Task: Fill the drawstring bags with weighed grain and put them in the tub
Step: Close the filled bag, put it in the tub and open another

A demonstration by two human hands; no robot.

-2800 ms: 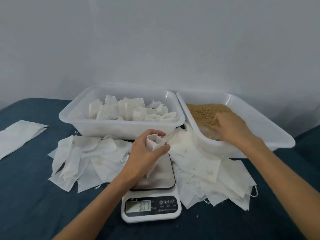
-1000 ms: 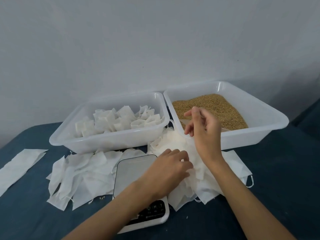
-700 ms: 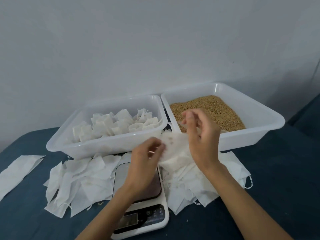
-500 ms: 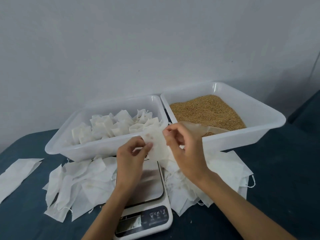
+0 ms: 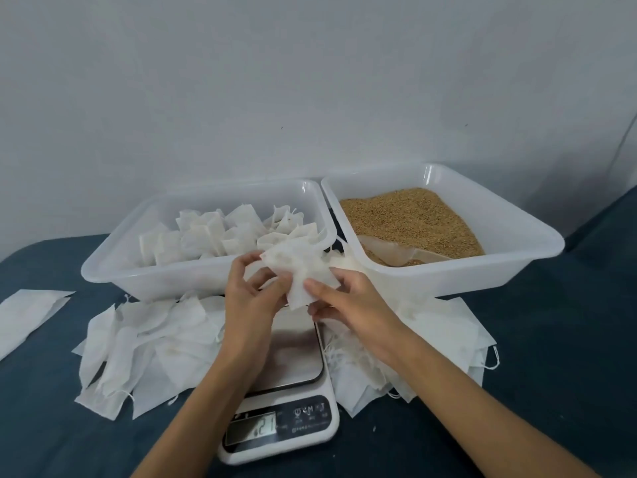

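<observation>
Both hands hold one empty white drawstring bag (image 5: 299, 270) above the kitchen scale (image 5: 287, 381). My left hand (image 5: 249, 294) pinches its left side and my right hand (image 5: 339, 298) pinches its lower right edge. Behind them on the left, a clear tub (image 5: 113, 267) holds several filled white bags (image 5: 220, 236). On the right stands another tub (image 5: 517, 246) with brown grain (image 5: 406, 215) and a translucent scoop (image 5: 396, 250) lying in it. The scale's steel plate is bare and its display (image 5: 255, 431) is lit.
Piles of flat empty bags lie on the dark blue cloth, one pile left of the scale (image 5: 144, 346) and one to its right (image 5: 424, 339). A single long white bag (image 5: 27, 312) lies at the far left. A plain wall stands behind the tubs.
The filled bag left my left hand and my right hand came out of the grain. Both hands then picked an empty bag off the right pile and lifted it above the scale.
</observation>
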